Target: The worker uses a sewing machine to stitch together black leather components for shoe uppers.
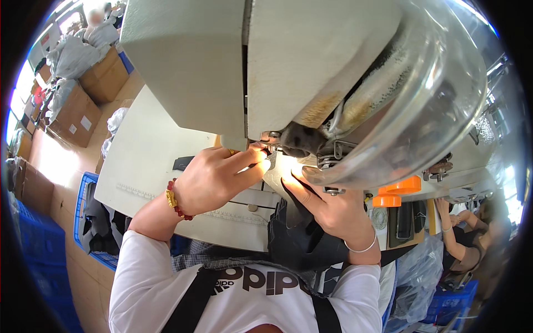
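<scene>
White sleeves frame the near edge as a seated person leans over a sewing machine (266,61), both forearms reaching forward from the lower edge. Dark fabric (302,236) spills from the lap up onto the pale desk (144,166), its long axis running away from the body toward the needle area (277,145) under the machine head.

The left hand (214,180), a beaded bracelet at the wrist, has fingers pressed together, thumb and forefinger pinching something small just at the needle; what it pinches is too small to tell. The right hand (327,208), with a thin bangle, lies flat with fingers pressed down on the dark fabric, fingertips pointing up and left toward the lit spot below the needle.

Both hands sit close to that spot, the left slightly nearer and touching it from the left, the right just below it and to the right. The fabric's leading edge lies between the two hands, directly under the machine head.

Beyond, orange spool caps (397,191) sit on the machine's right side beside a clear curved guard (444,105). A blue crate (89,222) stands on the floor at left, cardboard boxes (83,105) farther back. Another person's arm (458,233) works at the far right.
</scene>
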The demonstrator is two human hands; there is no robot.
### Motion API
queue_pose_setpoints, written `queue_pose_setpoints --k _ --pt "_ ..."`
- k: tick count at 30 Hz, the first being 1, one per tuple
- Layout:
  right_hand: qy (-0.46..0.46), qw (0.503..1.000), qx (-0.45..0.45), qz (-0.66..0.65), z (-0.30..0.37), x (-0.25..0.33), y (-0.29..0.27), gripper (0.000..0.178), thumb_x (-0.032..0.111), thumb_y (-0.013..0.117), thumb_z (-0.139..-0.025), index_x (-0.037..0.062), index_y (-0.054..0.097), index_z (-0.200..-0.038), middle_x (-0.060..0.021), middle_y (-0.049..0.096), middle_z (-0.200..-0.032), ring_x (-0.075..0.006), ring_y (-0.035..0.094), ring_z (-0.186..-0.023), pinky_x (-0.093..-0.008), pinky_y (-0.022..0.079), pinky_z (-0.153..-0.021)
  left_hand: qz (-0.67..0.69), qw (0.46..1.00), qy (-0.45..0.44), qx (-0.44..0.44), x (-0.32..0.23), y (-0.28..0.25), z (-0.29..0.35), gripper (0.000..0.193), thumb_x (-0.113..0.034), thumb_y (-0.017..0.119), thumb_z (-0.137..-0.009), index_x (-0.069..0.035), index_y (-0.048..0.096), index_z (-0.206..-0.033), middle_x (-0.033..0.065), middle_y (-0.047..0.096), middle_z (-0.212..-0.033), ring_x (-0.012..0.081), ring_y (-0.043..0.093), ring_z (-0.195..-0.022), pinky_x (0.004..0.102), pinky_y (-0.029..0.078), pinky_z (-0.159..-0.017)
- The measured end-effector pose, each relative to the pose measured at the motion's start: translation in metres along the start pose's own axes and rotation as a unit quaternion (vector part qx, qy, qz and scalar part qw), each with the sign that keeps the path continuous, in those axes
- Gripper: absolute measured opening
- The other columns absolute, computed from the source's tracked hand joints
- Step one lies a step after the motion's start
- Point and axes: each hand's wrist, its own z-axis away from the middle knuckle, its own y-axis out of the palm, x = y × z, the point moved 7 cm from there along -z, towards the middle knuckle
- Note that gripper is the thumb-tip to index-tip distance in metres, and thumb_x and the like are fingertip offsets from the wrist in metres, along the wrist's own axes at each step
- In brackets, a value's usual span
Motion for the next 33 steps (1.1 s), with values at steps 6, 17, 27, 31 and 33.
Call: queue_pose_setpoints --k 6,17,27,31,33 --pt "0.024 0.999 0.023 0.003 -0.004 0.004 0.000 0.044 0.018 0.066 -0.080 0.0193 0.078 -0.122 -0.0008 0.073 -0.116 -0.0189 0.071 -0.102 -0.0408 0.052 -0.087 0.014 1.000 0.017 -0.014 0.004 -0.004 -0.002 0.022 -0.007 0.070 -0.079 -0.006 0.068 -0.101 0.0043 0.069 -0.109 0.0198 0.069 -0.081 0.0334 0.058 -0.068" --pt "-0.012 0.999 0.005 0.043 -0.007 0.006 -0.003 0.043 0.022 0.066 -0.080 0.0157 0.078 -0.121 -0.0012 0.071 -0.111 -0.0175 0.072 -0.093 -0.0339 0.053 -0.075 0.014 1.000 0.012 -0.019 0.010 0.002 -0.003 0.021 -0.007 0.072 -0.079 -0.006 0.071 -0.100 0.0047 0.070 -0.112 0.0226 0.070 -0.094 0.0335 0.061 -0.075" --pt "0.077 0.992 0.033 -0.095 0.005 -0.016 0.011 0.037 0.002 0.070 -0.086 0.0141 0.080 -0.119 -0.0091 0.077 -0.112 -0.0261 0.074 -0.100 -0.0392 0.058 -0.090 0.016 0.999 -0.011 -0.026 0.006 0.002 0.000 0.027 -0.005 0.071 -0.080 -0.005 0.073 -0.107 0.0078 0.072 -0.113 0.0239 0.070 -0.087 0.0345 0.060 -0.073" --pt "0.051 0.996 0.050 -0.056 0.010 -0.014 0.014 0.035 0.004 0.070 -0.088 0.0159 0.081 -0.119 -0.0088 0.077 -0.113 -0.0255 0.074 -0.100 -0.0388 0.058 -0.092 0.027 0.999 -0.029 -0.024 0.009 0.005 0.002 0.027 -0.005 0.071 -0.081 -0.005 0.073 -0.108 0.0085 0.072 -0.112 0.0251 0.070 -0.085 0.0352 0.060 -0.073" --pt "0.059 0.994 0.061 -0.072 0.012 -0.017 0.018 0.035 0.005 0.069 -0.089 0.0171 0.081 -0.120 -0.0082 0.077 -0.113 -0.0247 0.074 -0.100 -0.0388 0.058 -0.092 0.061 0.997 -0.043 -0.023 0.012 0.006 0.004 0.027 -0.005 0.071 -0.081 -0.005 0.073 -0.109 0.0087 0.072 -0.110 0.0255 0.070 -0.084 0.0355 0.060 -0.073"
